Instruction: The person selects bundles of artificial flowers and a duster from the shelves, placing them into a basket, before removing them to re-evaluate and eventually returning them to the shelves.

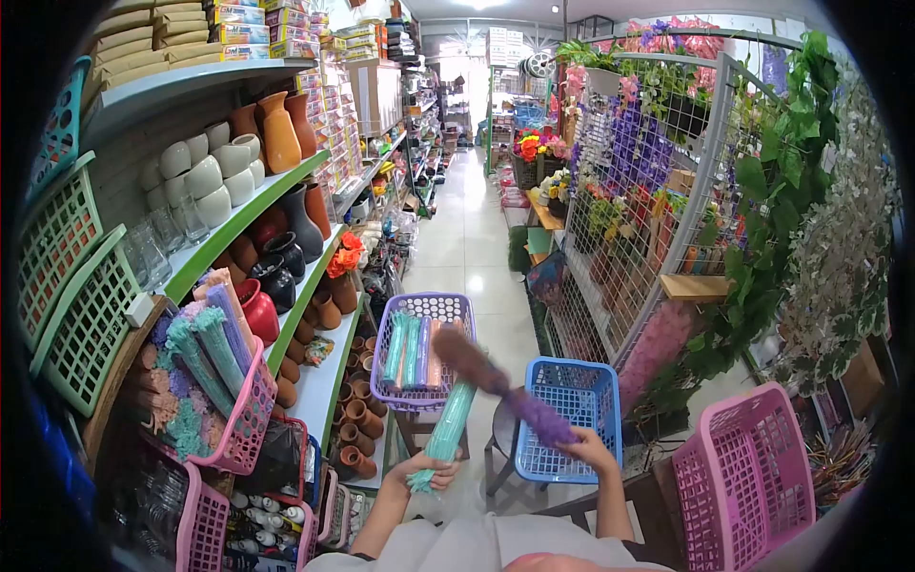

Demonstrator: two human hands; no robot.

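Note:
My left hand (429,469) is closed around the lower end of a long teal bundle of thin stems (450,424) in clear wrap, its upper end leaning toward the purple basket (434,400). In that basket lie several similar bundles (412,353) in teal, purple and orange, side by side. My right hand (591,452) grips the near end of a purple bundle (541,418), above the blue basket (569,467). A brown length (462,358), smeared by motion, continues from the purple bundle toward the purple basket and overlaps it in this view.
At left, a pink basket (250,419) holds many teal, purple and peach bundles, beside shelves of pots and vases (281,133). A larger pink basket (753,477) stands at right. A wire rack (639,181) with artificial plants borders the tiled aisle (467,219).

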